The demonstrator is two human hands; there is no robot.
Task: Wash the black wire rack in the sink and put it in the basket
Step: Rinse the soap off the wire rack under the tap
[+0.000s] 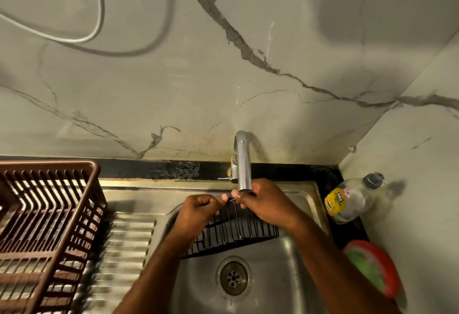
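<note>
The black wire rack point(238, 229) is held tilted over the steel sink point(273, 276), just under the tap spout point(242, 164). My left hand point(198, 210) grips the rack's upper left edge. My right hand point(265, 202) is closed on the upper right edge, right below the spout's mouth. Both hands cover the rack's top rim. No running water is visible. The brown plastic basket point(47, 226) stands on the ribbed drainboard at the left, and I see nothing in it.
A nearly empty dish soap bottle point(352, 199) with a yellow label lies at the sink's back right corner. A red dish with a green scrub pad point(372, 269) sits at the right edge. The drain point(233, 276) is at the basin's centre. Marble wall behind.
</note>
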